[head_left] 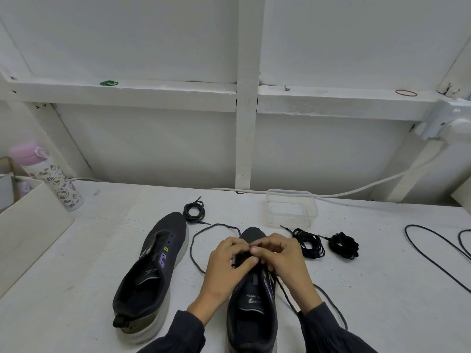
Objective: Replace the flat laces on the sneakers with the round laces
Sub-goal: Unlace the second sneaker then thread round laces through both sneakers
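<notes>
Two dark grey sneakers lie on the white table. The left sneaker (150, 273) has no lace in it. The right sneaker (252, 304) sits under my hands, toe pointing away. My left hand (224, 266) and my right hand (283, 258) meet over its eyelets, both pinching a dark lace (193, 248) that loops out to the left and trails to the right. A coiled round lace (194, 210) rests beyond the left sneaker's toe. Two bundled black laces (309, 244) (342, 245) lie to the right.
A clear plastic container (290, 208) stands behind the right sneaker. A patterned bottle with a pink lid (48, 174) leans at the far left beside a cardboard box (28, 225). A black cable (433, 256) runs along the right side. A white cable follows the back wall.
</notes>
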Action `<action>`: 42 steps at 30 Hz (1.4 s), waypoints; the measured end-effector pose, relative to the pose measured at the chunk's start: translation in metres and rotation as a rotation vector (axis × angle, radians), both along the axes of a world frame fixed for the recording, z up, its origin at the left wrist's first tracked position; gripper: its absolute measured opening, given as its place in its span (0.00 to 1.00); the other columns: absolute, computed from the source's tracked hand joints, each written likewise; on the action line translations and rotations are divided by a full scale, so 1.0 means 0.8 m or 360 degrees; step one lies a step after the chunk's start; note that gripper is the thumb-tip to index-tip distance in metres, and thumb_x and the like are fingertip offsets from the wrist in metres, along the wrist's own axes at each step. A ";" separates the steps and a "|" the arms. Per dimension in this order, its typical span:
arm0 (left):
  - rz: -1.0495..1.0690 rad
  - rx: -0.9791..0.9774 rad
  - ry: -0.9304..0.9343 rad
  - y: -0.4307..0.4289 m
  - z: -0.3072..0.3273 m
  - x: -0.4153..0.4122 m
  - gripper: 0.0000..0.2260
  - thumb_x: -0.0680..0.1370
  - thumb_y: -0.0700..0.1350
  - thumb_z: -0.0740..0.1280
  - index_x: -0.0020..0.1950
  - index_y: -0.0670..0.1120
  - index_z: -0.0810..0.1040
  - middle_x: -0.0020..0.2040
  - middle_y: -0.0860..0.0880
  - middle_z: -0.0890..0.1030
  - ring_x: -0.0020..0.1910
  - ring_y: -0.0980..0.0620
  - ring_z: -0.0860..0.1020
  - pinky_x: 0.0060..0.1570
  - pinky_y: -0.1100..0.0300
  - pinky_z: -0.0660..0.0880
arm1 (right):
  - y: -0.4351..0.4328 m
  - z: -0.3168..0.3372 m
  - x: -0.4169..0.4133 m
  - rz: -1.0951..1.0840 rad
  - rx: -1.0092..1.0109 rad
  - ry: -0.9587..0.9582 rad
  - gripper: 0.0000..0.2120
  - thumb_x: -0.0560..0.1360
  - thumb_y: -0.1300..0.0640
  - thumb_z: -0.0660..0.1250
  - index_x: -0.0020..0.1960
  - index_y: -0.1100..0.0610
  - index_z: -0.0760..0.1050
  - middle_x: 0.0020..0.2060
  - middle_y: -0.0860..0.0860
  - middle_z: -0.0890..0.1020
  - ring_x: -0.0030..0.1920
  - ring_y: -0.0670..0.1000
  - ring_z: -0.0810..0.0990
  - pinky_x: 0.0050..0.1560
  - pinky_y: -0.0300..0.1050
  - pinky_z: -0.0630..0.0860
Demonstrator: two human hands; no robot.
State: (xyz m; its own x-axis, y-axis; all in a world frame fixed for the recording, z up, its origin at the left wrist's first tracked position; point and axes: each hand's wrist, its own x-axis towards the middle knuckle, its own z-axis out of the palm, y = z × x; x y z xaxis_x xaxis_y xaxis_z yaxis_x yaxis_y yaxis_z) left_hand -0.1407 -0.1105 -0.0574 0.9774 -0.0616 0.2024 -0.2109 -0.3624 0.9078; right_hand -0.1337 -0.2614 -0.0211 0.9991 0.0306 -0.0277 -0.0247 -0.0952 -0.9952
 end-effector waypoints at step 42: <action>-0.0188 0.0149 0.0024 -0.020 -0.005 0.022 0.04 0.69 0.51 0.74 0.41 0.54 0.83 0.44 0.63 0.82 0.53 0.61 0.77 0.62 0.57 0.70 | 0.007 0.097 0.054 0.0070 0.0244 -0.0355 0.05 0.70 0.72 0.72 0.38 0.65 0.81 0.29 0.56 0.81 0.26 0.50 0.76 0.27 0.39 0.73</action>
State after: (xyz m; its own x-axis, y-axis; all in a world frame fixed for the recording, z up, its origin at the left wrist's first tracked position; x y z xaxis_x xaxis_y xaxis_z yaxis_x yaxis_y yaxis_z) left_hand -0.1234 -0.1263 -0.0611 0.9651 -0.1945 0.1755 -0.2435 -0.4190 0.8747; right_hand -0.0903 -0.2560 0.0568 0.9777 0.0612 0.2011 0.1974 0.0610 -0.9784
